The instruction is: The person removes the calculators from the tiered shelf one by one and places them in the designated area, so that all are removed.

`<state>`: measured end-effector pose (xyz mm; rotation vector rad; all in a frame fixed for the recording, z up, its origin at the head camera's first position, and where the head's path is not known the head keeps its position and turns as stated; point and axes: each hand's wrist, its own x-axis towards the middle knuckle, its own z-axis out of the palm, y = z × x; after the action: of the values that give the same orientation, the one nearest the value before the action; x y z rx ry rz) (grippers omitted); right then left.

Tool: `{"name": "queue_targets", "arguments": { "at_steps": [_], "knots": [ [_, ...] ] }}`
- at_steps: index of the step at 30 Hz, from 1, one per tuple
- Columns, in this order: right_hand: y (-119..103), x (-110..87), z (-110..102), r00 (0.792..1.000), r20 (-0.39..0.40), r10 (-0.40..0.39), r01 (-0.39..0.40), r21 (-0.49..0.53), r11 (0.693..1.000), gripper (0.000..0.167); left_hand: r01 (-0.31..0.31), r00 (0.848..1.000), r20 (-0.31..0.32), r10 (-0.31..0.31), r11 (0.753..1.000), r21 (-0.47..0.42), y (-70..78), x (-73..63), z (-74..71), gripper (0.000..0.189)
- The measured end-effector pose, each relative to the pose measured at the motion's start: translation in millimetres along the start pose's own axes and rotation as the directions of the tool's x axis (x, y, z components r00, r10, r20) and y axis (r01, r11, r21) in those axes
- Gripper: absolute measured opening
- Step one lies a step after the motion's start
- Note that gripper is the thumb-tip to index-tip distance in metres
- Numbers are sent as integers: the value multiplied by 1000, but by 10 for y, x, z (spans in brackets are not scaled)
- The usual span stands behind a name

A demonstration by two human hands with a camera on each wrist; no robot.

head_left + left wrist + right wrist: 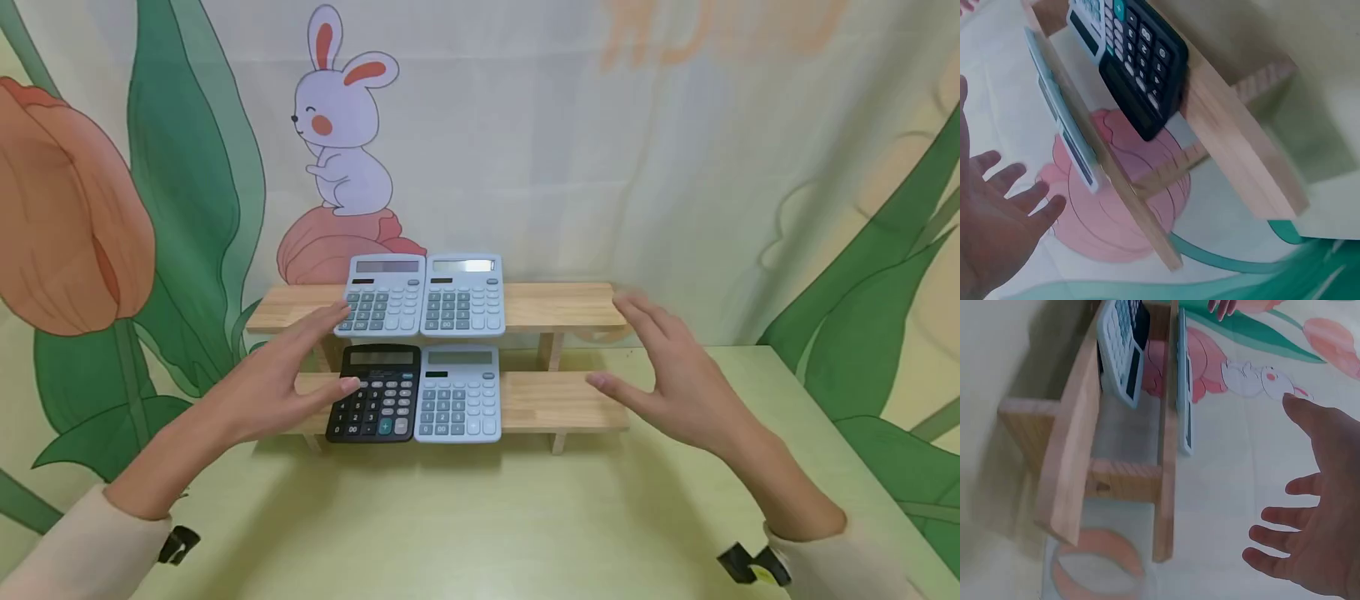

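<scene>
On 2 tiers of 1 wooden shelf [564, 398] rest 3 pale-blue calculators [458, 396] and 1 black calculator [381, 412]; 2 spread hands [690, 385] hover nearby.

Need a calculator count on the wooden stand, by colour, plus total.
Light blue calculators: 3
Black calculator: 1
Total: 4
</scene>
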<state>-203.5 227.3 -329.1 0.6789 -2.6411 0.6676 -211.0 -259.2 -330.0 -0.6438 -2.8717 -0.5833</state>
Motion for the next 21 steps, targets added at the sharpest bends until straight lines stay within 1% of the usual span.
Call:
{"name": "queue_targets", "arguments": {
  "at_steps": [3, 6, 10, 13, 16, 17, 21],
  "knots": [
    [-63, 3, 139, 1000, 21, 9, -11, 96, 995, 89, 44, 999, 21, -43, 999, -14, -75, -152, -9, 90],
    [-106, 18, 309, 999, 49, -4, -5, 174, 985, 85, 79, 996, 46, -78, 997, -25, -173, -280, 38, 86],
    [-136, 46, 588, 998, 62, -33, 16, 266, 964, 77, 108, 992, 63, -105, 993, -48, -353, -374, 177, 85],
    [-157, 69, 794, 996, 80, -27, -1, 336, 942, 74, 103, 993, 65, -99, 993, -58, -525, -394, 320, 87],
    [-188, 102, 966, 994, 108, 3, -48, 417, 908, 71, 78, 996, 56, -75, 995, -55, -690, -388, 452, 86],
    [-201, 115, 1019, 992, 122, 17, -70, 447, 892, 71, 69, 996, 51, -66, 996, -53, -740, -388, 489, 86],
    [-233, 187, 1234, 984, 165, 64, -145, 543, 827, 69, 66, 997, 46, -64, 996, -57, -896, -403, 592, 85]
  ]
}}
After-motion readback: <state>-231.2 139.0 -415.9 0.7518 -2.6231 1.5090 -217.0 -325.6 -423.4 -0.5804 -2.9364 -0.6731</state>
